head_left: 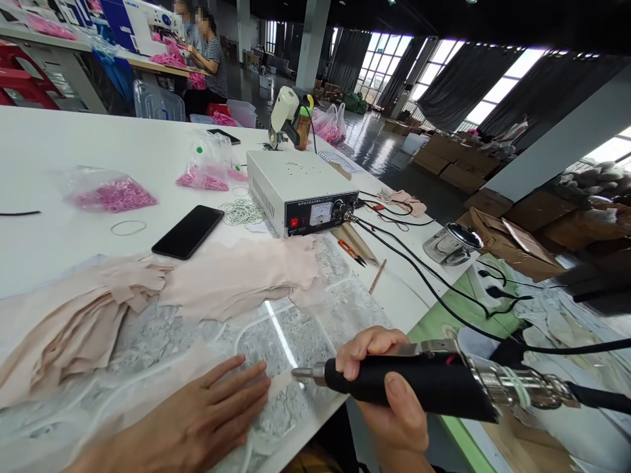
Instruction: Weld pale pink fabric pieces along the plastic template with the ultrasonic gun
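Note:
My right hand point(389, 394) is wrapped round a black handheld tool point(419, 384) with a metal tip pointing left over a scratched glass plate point(276, 341). A black cable runs from the tool's metal rear end. My left hand point(197, 420) lies flat, fingers spread, on a thin piece of pale pink fabric point(142, 394) on the plate, its fingertips close to the tool's tip. More pale pink fabric pieces point(236, 276) lie piled across the white table point(73, 151) just beyond.
A white control box point(300, 190) with a dial stands mid-table, cables running off its front. Nearby lie a black phone point(187, 231), bags of pink rings point(113, 194), loose white rings point(241, 211), small orange snips point(351, 251) and a metal pot point(451, 244). People sit at sewing tables far back.

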Tool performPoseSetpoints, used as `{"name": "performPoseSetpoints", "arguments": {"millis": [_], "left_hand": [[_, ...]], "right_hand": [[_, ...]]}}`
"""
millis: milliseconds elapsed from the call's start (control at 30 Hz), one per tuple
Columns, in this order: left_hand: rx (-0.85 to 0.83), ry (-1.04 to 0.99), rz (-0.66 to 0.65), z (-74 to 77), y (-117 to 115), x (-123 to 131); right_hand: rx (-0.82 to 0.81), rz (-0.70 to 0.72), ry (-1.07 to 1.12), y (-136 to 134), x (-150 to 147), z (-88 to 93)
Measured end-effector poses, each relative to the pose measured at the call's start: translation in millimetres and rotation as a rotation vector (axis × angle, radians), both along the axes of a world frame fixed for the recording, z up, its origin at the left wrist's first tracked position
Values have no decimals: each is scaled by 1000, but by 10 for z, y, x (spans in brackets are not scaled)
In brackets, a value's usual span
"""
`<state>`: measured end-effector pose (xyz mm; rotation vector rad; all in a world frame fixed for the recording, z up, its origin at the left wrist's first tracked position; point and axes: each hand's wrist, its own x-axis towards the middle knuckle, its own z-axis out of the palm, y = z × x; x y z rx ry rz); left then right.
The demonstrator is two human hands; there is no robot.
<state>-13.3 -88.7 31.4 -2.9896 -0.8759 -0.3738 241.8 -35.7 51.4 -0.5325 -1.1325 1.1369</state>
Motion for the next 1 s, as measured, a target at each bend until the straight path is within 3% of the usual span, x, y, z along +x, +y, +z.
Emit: {"name": "performPoseSetpoints", "arguments": {"millis": [200, 467, 733, 1000], "left_hand": [[-29, -26, 11, -24, -19, -8], [26, -1, -35, 13, -26, -13], [-154, -41, -66, 46, -35, -70], [-82, -3, -44, 42, -67, -85]], "right_hand": [[-6, 63, -29, -57, -70, 14], [-20, -2, -6, -71, -2, -10], [-38, -23, -10, -78, -13, -16], [-36, -21, -20, -65, 9, -42]]}}
